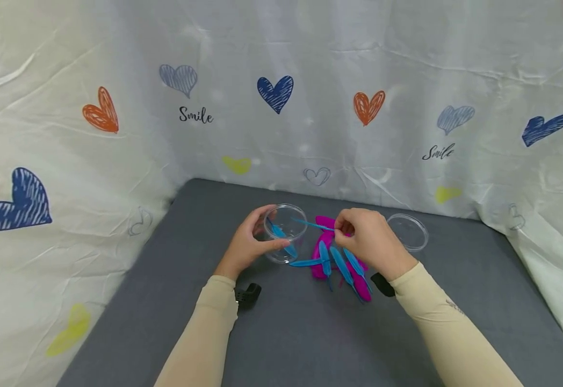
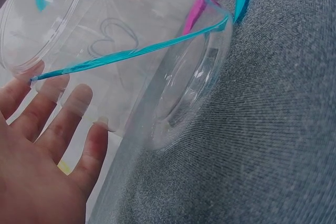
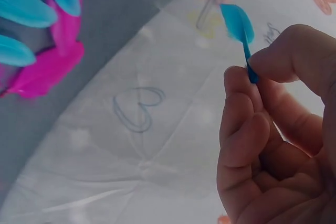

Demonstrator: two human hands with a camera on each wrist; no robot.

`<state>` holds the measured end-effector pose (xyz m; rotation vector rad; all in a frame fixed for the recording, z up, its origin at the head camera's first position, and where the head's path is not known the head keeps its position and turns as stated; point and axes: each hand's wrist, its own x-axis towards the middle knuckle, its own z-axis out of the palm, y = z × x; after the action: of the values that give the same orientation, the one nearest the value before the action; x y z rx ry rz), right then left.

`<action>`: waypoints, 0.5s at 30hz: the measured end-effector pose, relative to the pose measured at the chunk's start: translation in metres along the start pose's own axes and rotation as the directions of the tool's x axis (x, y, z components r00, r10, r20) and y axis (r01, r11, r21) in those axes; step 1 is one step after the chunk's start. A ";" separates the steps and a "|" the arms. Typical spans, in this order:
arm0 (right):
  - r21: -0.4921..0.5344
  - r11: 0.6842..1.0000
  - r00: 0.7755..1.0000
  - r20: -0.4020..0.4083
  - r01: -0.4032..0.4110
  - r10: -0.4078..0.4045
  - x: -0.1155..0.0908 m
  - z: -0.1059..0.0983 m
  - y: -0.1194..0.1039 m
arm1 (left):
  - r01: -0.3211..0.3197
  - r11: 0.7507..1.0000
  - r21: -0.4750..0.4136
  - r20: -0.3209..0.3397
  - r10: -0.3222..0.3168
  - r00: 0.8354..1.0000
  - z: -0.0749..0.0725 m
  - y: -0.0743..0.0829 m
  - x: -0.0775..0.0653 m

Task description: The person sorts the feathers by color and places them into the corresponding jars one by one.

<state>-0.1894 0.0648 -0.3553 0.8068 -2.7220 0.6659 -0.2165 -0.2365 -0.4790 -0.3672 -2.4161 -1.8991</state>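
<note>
My left hand point(image 1: 246, 246) grips a clear plastic jar point(image 1: 288, 228) from its left side, with the thumb in front and the fingers behind. A blue feather point(image 2: 131, 53) leans inside the jar, slanting from the wall down to the base. Between thumb and index finger, my right hand point(image 1: 370, 239) pinches another blue feather point(image 3: 239, 24) by its quill. In the head view its tip points left, at the jar's mouth. Just below my right hand, several blue feathers point(image 1: 341, 266) lie over magenta feathers point(image 1: 360, 284) on the grey cloth.
A round clear lid point(image 1: 409, 232) lies on the grey table cloth point(image 1: 281, 333) beyond my right hand. Behind the table hangs a white curtain point(image 1: 320, 140) printed with hearts. Dark bands point(image 1: 248, 295) sit at the wrists.
</note>
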 end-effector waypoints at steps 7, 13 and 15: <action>-0.021 0.999 0.998 0.056 0.038 -0.036 0.028 0.000 -0.009 | -0.012 1.000 -0.004 0.001 0.012 1.000 0.001 0.001 0.001; -0.051 0.995 0.995 0.067 0.080 -0.077 0.040 0.011 -0.015 | 0.001 1.000 0.016 -0.011 -0.001 1.000 -0.001 0.000 0.000; -0.065 0.994 0.994 0.073 0.083 -0.079 0.042 0.014 -0.016 | 0.011 1.000 0.017 -0.008 -0.010 1.000 0.001 0.000 -0.001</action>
<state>-0.2161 0.0264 -0.3474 0.9355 -2.7405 0.5344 -0.2158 -0.2360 -0.4789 -0.3458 -2.4323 -1.8791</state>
